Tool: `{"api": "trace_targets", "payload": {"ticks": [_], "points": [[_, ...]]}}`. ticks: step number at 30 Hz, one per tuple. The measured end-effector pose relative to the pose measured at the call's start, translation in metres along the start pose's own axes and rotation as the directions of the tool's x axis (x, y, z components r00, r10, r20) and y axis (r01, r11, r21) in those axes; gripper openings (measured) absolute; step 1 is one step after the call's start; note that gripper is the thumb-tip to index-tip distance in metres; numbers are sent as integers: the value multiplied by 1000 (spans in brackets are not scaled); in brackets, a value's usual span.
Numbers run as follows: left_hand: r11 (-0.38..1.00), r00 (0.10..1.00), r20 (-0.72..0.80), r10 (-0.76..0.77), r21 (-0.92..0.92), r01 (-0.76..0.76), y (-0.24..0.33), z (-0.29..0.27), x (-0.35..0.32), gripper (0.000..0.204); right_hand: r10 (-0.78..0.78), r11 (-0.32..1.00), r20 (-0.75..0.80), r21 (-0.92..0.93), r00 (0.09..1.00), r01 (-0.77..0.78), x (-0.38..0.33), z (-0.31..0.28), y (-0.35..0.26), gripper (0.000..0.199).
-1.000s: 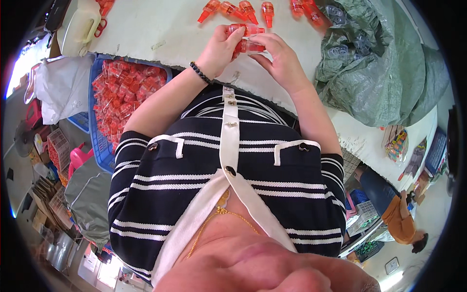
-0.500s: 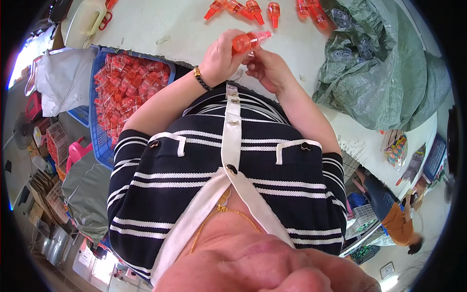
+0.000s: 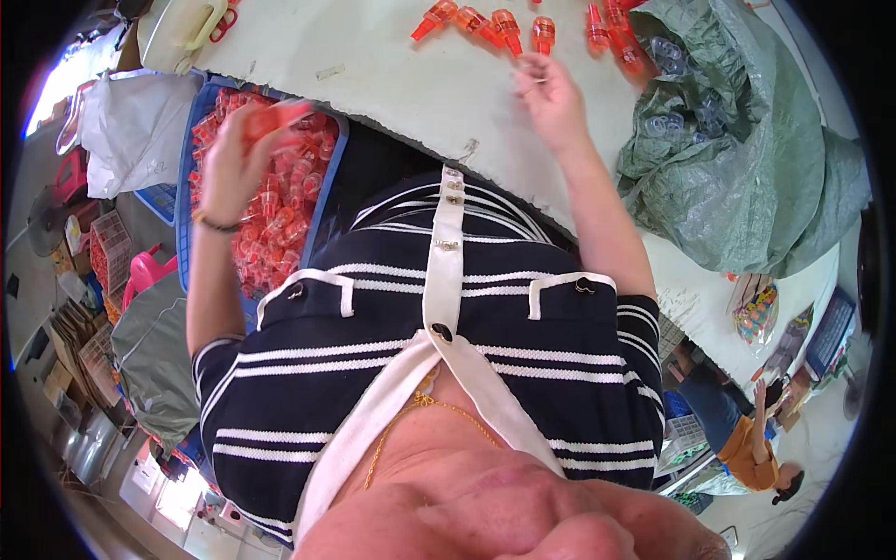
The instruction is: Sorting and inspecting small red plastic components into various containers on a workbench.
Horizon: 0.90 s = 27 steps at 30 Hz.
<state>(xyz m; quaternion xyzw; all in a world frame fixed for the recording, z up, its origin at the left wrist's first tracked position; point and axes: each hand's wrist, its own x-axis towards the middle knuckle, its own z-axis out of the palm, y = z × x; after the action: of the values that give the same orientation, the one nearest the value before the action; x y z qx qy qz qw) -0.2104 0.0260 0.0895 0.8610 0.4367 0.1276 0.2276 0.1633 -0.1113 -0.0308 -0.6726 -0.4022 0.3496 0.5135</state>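
Note:
Over the blue crate [image 3: 338,149] of small red bottles, my left hand [image 3: 233,163] is closed round a red bottle [image 3: 266,121] with a pointed tip; both are blurred by motion. My right hand [image 3: 553,103] is above the white table, its fingers loosely bent and apart, with no object visible in them. Its fingertips are close to the near ends of a red bottle [image 3: 507,30] and another red bottle [image 3: 543,34]; whether they touch is unclear. More red pointed bottles lie along the table's far side, including a red bottle [image 3: 435,19].
A large green plastic sack [image 3: 747,177] holding clear plastic pieces [image 3: 667,126] lies on the right of the white table [image 3: 401,93]. At the far left stand a cream jug [image 3: 177,37] and red-handled scissors [image 3: 224,24]. A person in orange [image 3: 747,453] is farther off at right.
My left hand has moved left with the red bottle, from the table to over the crate. My right hand has come away from it, moving up and right toward the lying bottles.

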Motion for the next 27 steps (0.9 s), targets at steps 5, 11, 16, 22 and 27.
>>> {"api": "trace_targets", "payload": {"ticks": [5,11,16,22,27], "points": [[747,879,198,-434,624,228,-45,-67,-47,47,-68,946,-145,-325,987,17,20,-30,-12,38],[890,995,97,-22,456,-25,-23,-16,18,46,-137,742,-178,-670,974,-18,32,-21,-8,43],[935,931,-88,353,77,-347,40,101,131,40,-122,765,-229,-641,966,-56,34,-21,4,36],[941,942,244,231,189,-280,76,149,192,47,-75,956,-311,-292,947,-21,12,-33,-2,23],[963,897,441,23,-251,99,99,137,152,48,-62,995,-281,-94,958,37,-21,-32,-36,21]]}}
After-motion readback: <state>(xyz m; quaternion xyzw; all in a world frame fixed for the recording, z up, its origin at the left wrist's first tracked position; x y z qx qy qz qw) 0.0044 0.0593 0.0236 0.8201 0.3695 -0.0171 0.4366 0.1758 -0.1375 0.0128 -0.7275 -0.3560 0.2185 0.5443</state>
